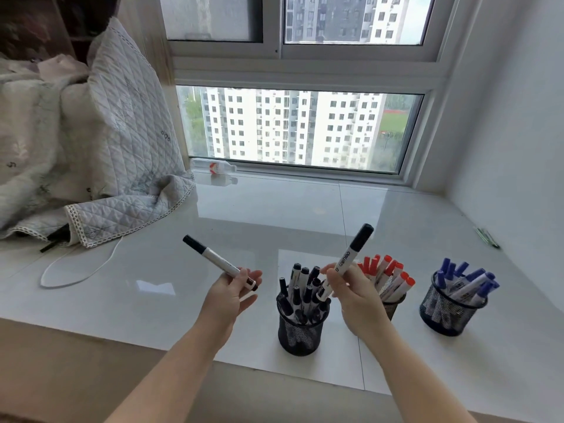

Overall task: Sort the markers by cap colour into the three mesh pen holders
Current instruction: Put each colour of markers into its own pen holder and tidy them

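Observation:
Three black mesh pen holders stand in a row on the white sill. The left holder (pixel 300 332) is full of black-capped markers, the middle holder (pixel 393 306) has red-capped markers, and the right holder (pixel 445 312) has blue-capped ones. My left hand (pixel 227 293) grips a black-capped marker (pixel 213 257) by its tail, cap pointing up and left, to the left of the black holder. My right hand (pixel 354 296) holds a second black-capped marker (pixel 351 257) tilted upright just above the black holder's right rim, partly hiding the middle holder.
A quilted grey blanket (pixel 100 166) is heaped at the left, with a white cable (pixel 82 270) looping out from under it. A plastic bottle (pixel 218 167) lies by the window. Green sticks (pixel 486 238) lie at the right wall. The sill's front edge (pixel 122 337) is near.

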